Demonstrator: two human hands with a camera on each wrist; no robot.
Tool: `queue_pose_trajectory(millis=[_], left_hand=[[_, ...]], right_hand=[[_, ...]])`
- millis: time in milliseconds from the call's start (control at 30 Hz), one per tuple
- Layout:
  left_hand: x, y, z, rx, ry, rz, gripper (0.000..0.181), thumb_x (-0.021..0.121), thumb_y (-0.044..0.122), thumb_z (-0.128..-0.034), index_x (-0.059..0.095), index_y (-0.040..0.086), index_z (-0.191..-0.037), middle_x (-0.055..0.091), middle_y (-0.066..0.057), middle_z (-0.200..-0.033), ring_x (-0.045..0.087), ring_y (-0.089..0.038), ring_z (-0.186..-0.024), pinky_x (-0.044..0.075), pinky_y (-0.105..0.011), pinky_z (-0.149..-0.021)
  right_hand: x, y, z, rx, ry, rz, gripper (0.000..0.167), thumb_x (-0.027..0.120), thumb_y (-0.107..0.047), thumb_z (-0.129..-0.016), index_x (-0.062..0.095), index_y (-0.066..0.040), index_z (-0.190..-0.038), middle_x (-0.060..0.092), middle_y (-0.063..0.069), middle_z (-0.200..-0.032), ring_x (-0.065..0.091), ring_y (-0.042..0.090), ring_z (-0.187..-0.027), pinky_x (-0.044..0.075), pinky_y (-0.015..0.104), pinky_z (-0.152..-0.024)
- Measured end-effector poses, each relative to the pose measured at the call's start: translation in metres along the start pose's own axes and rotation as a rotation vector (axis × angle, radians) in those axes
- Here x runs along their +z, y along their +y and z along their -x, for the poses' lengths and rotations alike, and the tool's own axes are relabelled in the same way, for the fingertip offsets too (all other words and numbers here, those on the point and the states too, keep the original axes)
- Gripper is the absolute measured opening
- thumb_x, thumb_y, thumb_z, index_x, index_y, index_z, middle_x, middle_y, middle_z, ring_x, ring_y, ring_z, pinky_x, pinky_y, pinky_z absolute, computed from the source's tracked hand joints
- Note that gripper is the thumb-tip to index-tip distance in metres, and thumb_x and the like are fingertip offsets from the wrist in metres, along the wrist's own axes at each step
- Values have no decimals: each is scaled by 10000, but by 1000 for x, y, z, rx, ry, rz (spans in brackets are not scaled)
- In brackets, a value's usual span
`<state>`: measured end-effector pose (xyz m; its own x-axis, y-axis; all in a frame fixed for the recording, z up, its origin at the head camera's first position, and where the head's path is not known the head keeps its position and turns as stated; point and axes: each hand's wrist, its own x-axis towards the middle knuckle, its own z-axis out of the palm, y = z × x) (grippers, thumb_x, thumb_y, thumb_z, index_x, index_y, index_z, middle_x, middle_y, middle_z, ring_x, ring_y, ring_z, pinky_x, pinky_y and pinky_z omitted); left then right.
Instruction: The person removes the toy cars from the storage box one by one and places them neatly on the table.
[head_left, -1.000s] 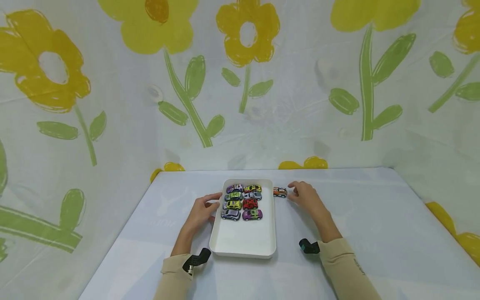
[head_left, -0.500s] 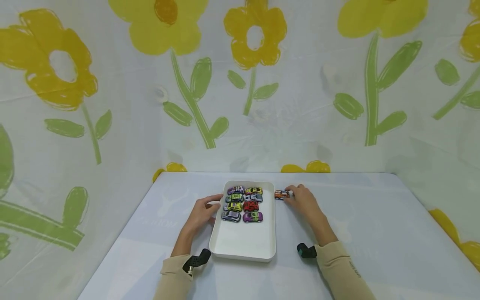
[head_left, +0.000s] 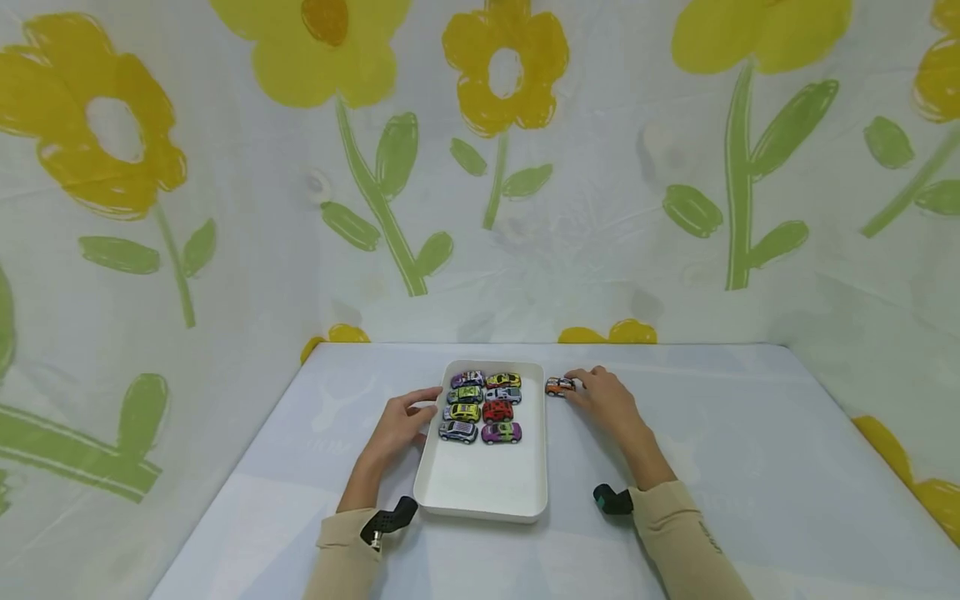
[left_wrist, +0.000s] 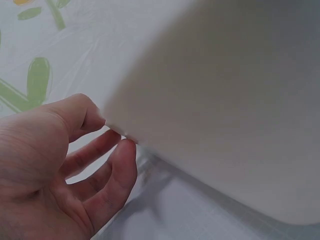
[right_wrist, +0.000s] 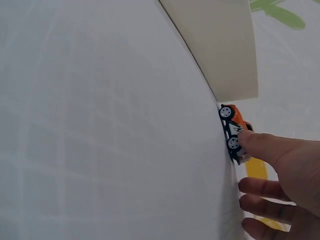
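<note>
A white rectangular tray lies on the table, with several small toy cars in two columns in its far part. My left hand is at its left side; in the left wrist view the fingertips touch the outside of the tray wall, fingers loosely bent. Just outside the tray's right wall, an orange and white toy car stands on the table. My right hand pinches its right end; the right wrist view shows the thumb on the car's side and the other fingers spread apart below.
Among the cars in the tray are a red one and a purple one. A white tablecloth covers the table. Behind it hangs a flower-printed curtain. Both sleeves carry a black wrist camera.
My right hand has moved left to the orange toy car and taken hold of its right end. My left hand stays at the tray's side. The head view has shifted slightly.
</note>
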<state>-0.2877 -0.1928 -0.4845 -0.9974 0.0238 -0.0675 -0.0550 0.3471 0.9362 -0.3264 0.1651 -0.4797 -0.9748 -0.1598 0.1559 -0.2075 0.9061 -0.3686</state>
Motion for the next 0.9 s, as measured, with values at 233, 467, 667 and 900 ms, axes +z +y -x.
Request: queue_pose_trajectory(millis=[233,467,667,900], left_hand=[[-1,1,1,8,3,0,387,604,159,-928,637,219,-1309,618,-108,-1319,685,-204,-913,577,-347,-600],[0,0,0,7,-3,2,388,603,156,-928,636,216,-1311,614,-111,-1324,683,-203,-926,576,-342,-596],[1,-1,-1,1,-3,-5,387,607,162,-925,640,227,-1306,608,-101,-1334,674,-205,-940,572,-340,-595],[-1,-1,-2,4,-5,-1,389,608,145,-925,638,205,-1308,605,-112,-1334,679,-204,-933,574,-347,-587]], right_hand=[[-8,4,2,11,-52,-49,359,654,-290,-933,627,-130,-1254,611,186,-1110,586,311,-955,522,503,-830],[-15,14,2,27,-113,-84,322,627,-256,-953,616,-125,-1246,612,189,-1115,585,313,-957,511,513,-852],[-13,13,1,17,-96,-65,324,625,-259,-954,624,-145,-1258,618,179,-1117,580,298,-957,517,506,-852],[-10,8,1,18,-90,-49,335,609,-272,-963,630,-163,-1279,610,185,-1128,575,303,-971,521,513,-841]])
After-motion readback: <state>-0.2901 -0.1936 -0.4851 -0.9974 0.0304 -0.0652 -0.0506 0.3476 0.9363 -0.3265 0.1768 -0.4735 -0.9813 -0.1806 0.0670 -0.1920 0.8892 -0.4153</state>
